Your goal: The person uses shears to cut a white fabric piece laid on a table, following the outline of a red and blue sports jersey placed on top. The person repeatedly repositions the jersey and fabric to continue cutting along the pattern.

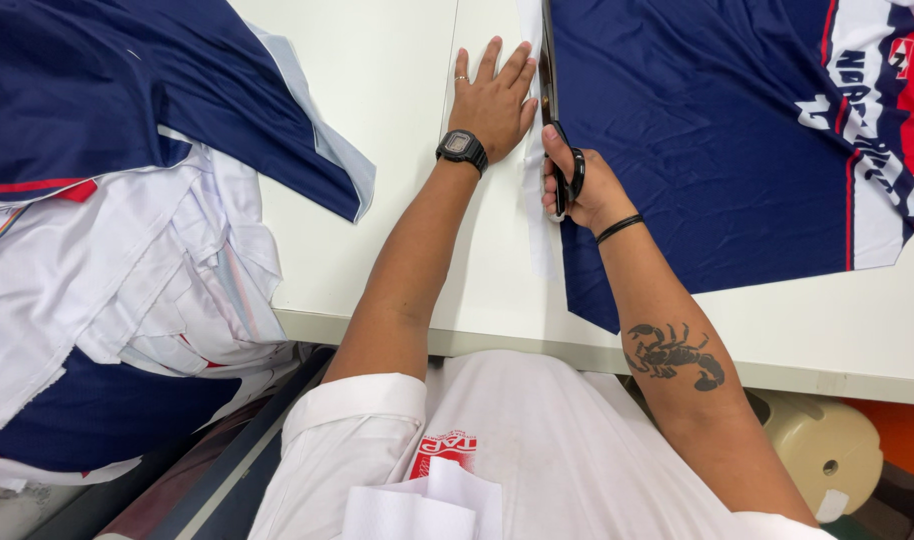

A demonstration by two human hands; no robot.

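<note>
head view, hands: two of the person's own are in view, both over the white table (377, 120).
left hand (492, 95): lies flat, palm down, fingers spread and straight, pressing the narrow white strip of fabric (533, 190) at the cut edge; it grips nothing. one ring shows on a finger, and one black digital wristwatch (462, 150) sits on the wrist.
right hand (577, 185): fingers curled closed through the black handles of one pair of scissors (555, 130); thumb on top. one thin black band (618, 228) circles the wrist, and one scorpion tattoo (674, 353) marks the forearm.
scissors: a single pair, blades pointing away from the person along the left edge of the navy fabric panel (697, 150); the blades look nearly closed, though how far cannot be told exactly.
navy fabric panel: one large piece lying flat on the right of the table, just beside both hands, with red and white printed bands at its far right side.
white strip: one, between the two hands, running toward the table's near edge.
fabric pile (107, 230): one heap at the left, well apart from the hands, mixing navy and white pieces; the number of pieces cannot be counted.
below the table: one beige round object (817, 445) at lower right.
clothing: the person wears one white shirt (537, 450).
</note>
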